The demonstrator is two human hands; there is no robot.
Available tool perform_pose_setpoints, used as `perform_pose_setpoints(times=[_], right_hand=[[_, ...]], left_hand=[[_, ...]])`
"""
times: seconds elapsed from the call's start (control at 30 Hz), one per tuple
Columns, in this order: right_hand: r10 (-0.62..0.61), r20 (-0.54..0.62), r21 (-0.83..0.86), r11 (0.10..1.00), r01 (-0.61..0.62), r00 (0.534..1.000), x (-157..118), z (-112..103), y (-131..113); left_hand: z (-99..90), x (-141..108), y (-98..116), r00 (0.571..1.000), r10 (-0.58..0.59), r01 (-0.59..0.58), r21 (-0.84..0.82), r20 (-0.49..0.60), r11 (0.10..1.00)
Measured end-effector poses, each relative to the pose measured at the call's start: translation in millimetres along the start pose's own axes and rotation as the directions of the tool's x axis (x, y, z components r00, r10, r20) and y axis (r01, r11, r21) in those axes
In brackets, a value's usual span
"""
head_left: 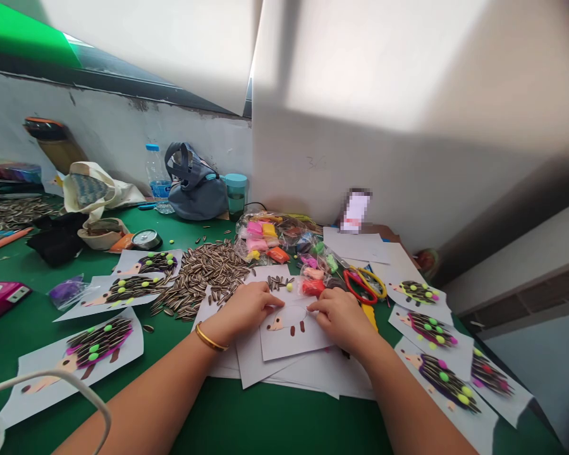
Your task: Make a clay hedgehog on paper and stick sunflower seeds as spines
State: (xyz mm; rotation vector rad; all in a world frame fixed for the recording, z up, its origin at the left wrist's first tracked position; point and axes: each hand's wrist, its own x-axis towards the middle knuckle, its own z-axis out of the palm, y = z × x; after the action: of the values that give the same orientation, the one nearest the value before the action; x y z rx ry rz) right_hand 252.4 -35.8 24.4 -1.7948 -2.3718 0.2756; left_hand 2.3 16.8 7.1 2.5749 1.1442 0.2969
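Note:
A white sheet of paper [291, 346] lies in front of me on a stack of other sheets. It carries a hedgehog figure with a peach clay face [275, 324], two brown clay legs [302, 327] and a thin curved outline. My left hand [249, 309] rests at the outline's left, fingertips pressed together on the sheet. At its right, my right hand [339, 318] has thumb and fingers closed together against the paper. Anything between the fingertips is too small to make out. Just above are several sunflower seeds [277, 282] and a yellow-green clay ball [289, 287].
A heap of sunflower seeds [208, 272] spreads behind my left hand. Bagged coloured clay [265, 237] and scissors [360, 284] lie behind the sheet. Seed-covered hedgehog pictures [99, 341] flank both arms. A bag [196, 189] and bottle [157, 177] stand by the wall. A white cable [95, 398] crosses front left.

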Motion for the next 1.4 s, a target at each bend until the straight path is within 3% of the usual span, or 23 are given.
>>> perform_pose_setpoints(times=[0.17, 0.33, 0.53, 0.9, 1.4], right_hand=[[0.062, -0.015, -0.051, 0.997, -0.063, 0.998, 1, -2, 1], [0.024, 0.064, -0.067, 0.998, -0.02, 0.998, -1, -3, -1], [0.009, 0.07, -0.064, 0.998, -0.005, 0.997, -1, -3, -1], [0.074, -0.059, -0.074, 0.994, -0.078, 0.996, 3, 0, -2], [0.021, -0.077, -0.088, 0.996, -0.028, 0.997, 7, 11, -6]], left_hand=[[-1.2, 0, 1, 1.0, -0.004, 0.004, -0.014, 0.002, 1.0], [-0.7, 0, 1, 1.0, -0.001, 0.001, -0.002, 0.002, 1.0], [2.4, 1, -2, 1.0, 0.012, -0.012, 0.021, -0.015, 1.0], [-0.4, 0, 1, 1.0, 0.004, -0.004, 0.015, -0.008, 1.0], [-1.6, 1, 3, 1.0, -0.015, 0.015, 0.014, -0.011, 1.0]])
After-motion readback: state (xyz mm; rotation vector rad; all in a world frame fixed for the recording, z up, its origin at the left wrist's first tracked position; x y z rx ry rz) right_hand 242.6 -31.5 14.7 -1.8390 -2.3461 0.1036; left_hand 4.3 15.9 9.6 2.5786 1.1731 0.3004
